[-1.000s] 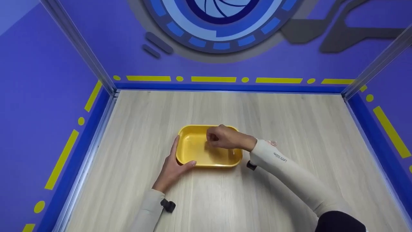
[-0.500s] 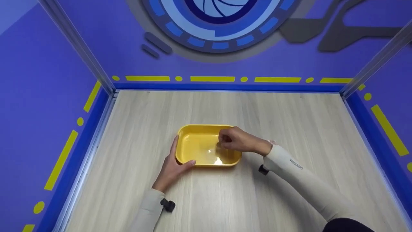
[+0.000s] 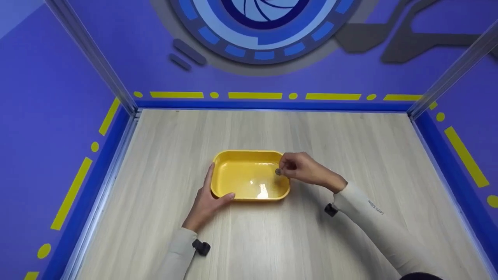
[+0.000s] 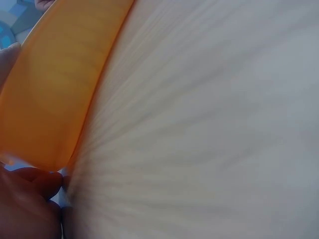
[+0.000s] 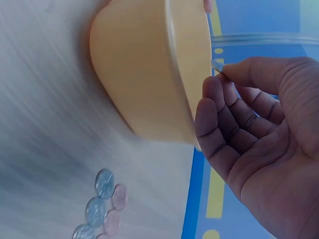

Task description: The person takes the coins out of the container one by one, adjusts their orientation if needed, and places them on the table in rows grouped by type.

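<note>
A yellow plastic tray [image 3: 249,179], rectangular with rounded corners, rests on the table. My left hand [image 3: 209,203] grips its near left corner, with the thumb over the near rim and the fingers along the left wall. Over the right rim, my right hand [image 3: 305,168] pinches a small round disc [image 3: 278,171] between thumb and index finger. That disc looks pale and shiny in the right wrist view, dark in the head view. Several translucent discs [image 5: 95,211], blue and pink, lie on the table right of the tray; the right arm hides them in the head view.
The pale wooden table [image 3: 186,136] is bordered by blue panels [image 3: 70,116] at the left, back and right, with metal posts [image 3: 91,54] at the corners. A black wrist camera [image 3: 201,247] sits on the left sleeve, another camera [image 3: 330,210] on the right one.
My right hand has moved right, from over the middle of the tray to its right rim, and the pinched disc has come into sight. The left hand and the tray have stayed put.
</note>
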Tool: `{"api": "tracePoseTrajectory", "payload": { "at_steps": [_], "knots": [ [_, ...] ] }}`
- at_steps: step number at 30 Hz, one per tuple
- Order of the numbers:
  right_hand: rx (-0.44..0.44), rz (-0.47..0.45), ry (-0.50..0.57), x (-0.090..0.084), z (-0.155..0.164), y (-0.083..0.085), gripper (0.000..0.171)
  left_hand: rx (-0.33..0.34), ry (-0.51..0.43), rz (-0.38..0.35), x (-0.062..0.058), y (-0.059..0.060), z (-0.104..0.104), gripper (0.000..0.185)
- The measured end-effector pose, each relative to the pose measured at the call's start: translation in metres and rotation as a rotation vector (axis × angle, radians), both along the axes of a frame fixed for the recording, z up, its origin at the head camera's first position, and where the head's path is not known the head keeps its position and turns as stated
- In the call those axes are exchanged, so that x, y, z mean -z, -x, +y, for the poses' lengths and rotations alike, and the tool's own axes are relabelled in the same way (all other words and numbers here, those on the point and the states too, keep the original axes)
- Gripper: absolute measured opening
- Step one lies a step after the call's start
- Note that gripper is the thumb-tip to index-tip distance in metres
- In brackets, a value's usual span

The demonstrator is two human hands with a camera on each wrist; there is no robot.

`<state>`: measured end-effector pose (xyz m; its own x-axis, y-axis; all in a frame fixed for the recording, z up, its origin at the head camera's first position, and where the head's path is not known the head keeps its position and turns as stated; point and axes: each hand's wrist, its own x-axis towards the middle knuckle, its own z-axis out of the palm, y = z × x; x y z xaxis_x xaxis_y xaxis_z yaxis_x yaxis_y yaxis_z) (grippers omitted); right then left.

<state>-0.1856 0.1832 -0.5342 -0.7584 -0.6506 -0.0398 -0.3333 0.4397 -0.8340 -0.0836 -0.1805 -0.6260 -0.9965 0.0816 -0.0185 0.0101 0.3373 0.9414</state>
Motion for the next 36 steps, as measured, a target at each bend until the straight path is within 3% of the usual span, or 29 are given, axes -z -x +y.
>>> {"api": "tracePoseTrajectory", "payload": {
  "at_steps": [7,19,26,31,36],
  "knots": [
    [0.098,-0.076,0.071,0.009,0.020,-0.003,0.006,-0.005,-0.004,-0.006,0.000,0.000,-0.001,0.122],
    [0.276,-0.010,0.039,0.030,0.066,-0.004,0.005,0.008,-0.035,0.000,0.003,0.002,-0.001,0.121],
    [0.365,-0.002,0.027,0.051,0.097,-0.012,0.008,0.003,-0.016,0.004,0.004,0.002,0.000,0.123],
    [0.406,-0.064,0.075,0.059,0.116,-0.022,0.008,0.002,-0.011,0.003,0.005,0.002,-0.001,0.123],
    [0.443,-0.062,0.077,0.065,0.131,-0.031,0.010,-0.004,-0.004,0.001,0.003,0.001,-0.002,0.123]
  ]
}}
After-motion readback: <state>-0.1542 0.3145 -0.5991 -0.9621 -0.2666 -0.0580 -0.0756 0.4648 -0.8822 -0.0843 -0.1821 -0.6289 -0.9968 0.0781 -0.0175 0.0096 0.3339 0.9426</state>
